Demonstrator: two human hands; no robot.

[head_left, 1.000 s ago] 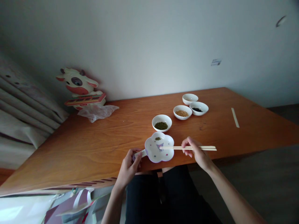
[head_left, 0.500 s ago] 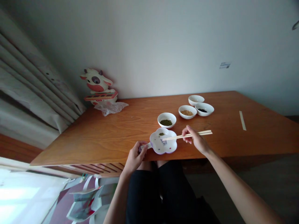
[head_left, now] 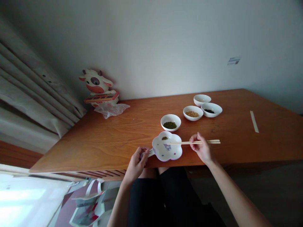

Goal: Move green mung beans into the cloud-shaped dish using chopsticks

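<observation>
My left hand [head_left: 137, 162] is closed around the handle of a white flower-shaped dish [head_left: 163, 152] with a lilac rim and a printed cartoon figure. A small heap of green beans [head_left: 165, 138] lies in the dish near its far edge. My right hand [head_left: 200, 148] grips a pair of wooden chopsticks [head_left: 214, 141], held nearly level. Their tips reach over the middle of the dish; nothing shows between them. Just behind the dish stands a white bowl [head_left: 170, 129] holding green beans [head_left: 169, 125].
Farther back right stand a bowl of tan grains [head_left: 192, 114], a bowl of dark bits [head_left: 209, 111] and a third white bowl [head_left: 202, 96]. A paper strip [head_left: 254, 121] lies at right. A cow toy [head_left: 97, 85] and clear plastic [head_left: 111, 109] sit at back left.
My right hand has moved slightly right and down with the chopsticks, whose tips shifted a little right over the dish. My left hand keeps hold of the handle. The camera view has shifted slightly.
</observation>
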